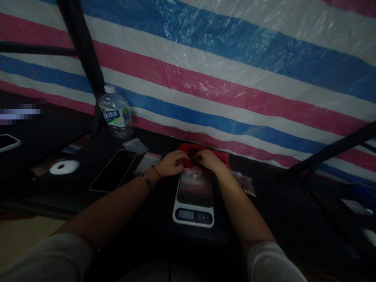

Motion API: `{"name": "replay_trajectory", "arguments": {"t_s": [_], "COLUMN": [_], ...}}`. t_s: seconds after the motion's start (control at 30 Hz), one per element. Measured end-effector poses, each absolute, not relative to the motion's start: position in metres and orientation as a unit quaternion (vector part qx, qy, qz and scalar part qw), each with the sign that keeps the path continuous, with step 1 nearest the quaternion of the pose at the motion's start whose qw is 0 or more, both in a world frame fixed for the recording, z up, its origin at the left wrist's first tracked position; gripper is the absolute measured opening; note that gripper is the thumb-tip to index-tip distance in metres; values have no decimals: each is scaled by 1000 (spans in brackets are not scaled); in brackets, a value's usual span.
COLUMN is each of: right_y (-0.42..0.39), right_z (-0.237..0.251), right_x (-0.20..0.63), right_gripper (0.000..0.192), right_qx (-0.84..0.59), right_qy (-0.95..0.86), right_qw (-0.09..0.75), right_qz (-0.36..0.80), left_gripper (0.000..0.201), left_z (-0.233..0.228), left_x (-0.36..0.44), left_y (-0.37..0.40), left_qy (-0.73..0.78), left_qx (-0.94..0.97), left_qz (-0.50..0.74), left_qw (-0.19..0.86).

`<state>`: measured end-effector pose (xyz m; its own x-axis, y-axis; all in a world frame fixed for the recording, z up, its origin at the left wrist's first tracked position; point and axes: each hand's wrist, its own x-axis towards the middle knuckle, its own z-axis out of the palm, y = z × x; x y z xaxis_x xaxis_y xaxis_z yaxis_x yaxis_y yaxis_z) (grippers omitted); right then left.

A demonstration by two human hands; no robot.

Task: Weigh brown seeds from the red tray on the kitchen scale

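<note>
Beyond the white digital kitchen scale, both hands, left hand and right hand, curl their fingers into the shallow red plastic tray (grip contents too dark to tell). Crowded together there, a wrist could, I judge, knock the small clear cup off the scale.

Water bottle beside my phone, blue-and-white label with print too blurred for me to read, kitchen scale before me, its display showed no figures I could make out

— What is that red thing?
— A shallow red tray, lying flat on the dark surface just behind the white scale
— And on the scale?
— A small clear cup, upright at its far edge
</note>
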<state>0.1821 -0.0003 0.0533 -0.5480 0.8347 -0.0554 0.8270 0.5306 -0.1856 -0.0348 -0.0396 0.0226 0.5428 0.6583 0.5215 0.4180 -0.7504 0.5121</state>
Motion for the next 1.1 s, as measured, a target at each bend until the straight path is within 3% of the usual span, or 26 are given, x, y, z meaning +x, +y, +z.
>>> {"name": "replay_trajectory", "arguments": {"t_s": [0.23,0.37,0.53,0.7,0.87,1.1], "right_y": [-7,-14,-18,-15,-9,-12], "right_z": [55,54,61,63,61,71], "right_x": [192,189,183,182,188,187], "right_gripper": [26,46,29,25,25,23], "right_qx": [-471,-485,-500,-474,-472,-456], "right_qy": [-877,-869,-861,-875,-876,-853], "right_qw": [36,9,-22,-18,25,190], "right_qz": [90,93,91,92,92,166], "left_gripper": [63,46,28,37,56,31], "left_z": [40,45,46,38,31,37], "left_x": [-17,-7,-6,-10,-12,-10], "left_y": [-62,-68,-69,-60,-49,-47], "left_qy": [350,347,385,446,463,493], "left_qx": [905,915,894,855,840,827], "left_qz": [223,187,212,255,271,250], "left_qw": [92,83,85,68,85,105]}}
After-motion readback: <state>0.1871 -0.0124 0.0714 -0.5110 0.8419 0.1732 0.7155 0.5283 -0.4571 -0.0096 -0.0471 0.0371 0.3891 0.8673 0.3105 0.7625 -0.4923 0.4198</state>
